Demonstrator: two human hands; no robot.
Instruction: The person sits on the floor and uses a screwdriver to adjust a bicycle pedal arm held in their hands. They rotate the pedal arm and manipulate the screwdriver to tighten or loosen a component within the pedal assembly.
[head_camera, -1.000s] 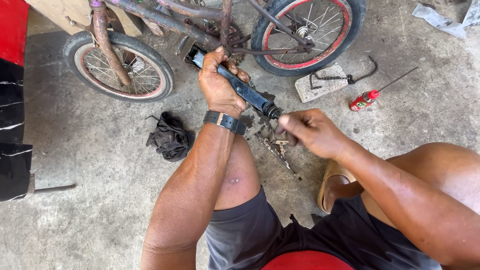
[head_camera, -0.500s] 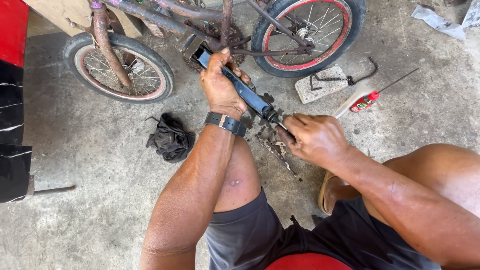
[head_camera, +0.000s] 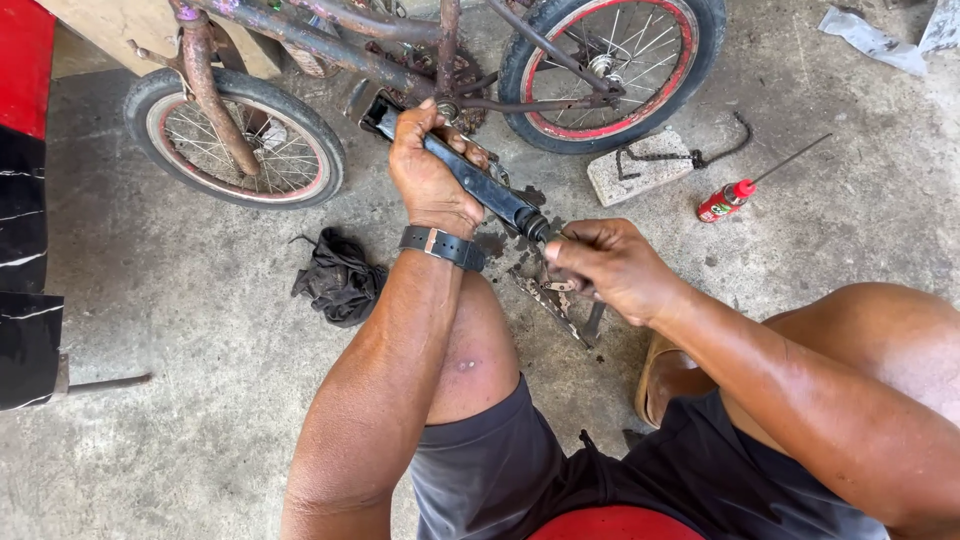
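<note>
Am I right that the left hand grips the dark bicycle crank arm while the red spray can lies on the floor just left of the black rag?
Not quite. In the head view the red spray can lies on the floor far to the right of the black rag, beside the concrete block. The left hand does grip the dark crank arm.

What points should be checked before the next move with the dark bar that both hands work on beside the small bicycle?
1. Left hand grips the dark bar around its middle: ok.
2. Right hand pinches the lower end of the bar: ok; what the fingertips hold is hidden: cannot tell.
3. Upper end of the bar seated at the bicycle frame: cannot tell, the hand covers it.
4. Rusty part on the floor under the right hand, clear of the bar: ok.
5. Red spray can within view to the right, lying apart from the hands: ok.
6. Black rag on the floor, clear of the work: ok.
</note>
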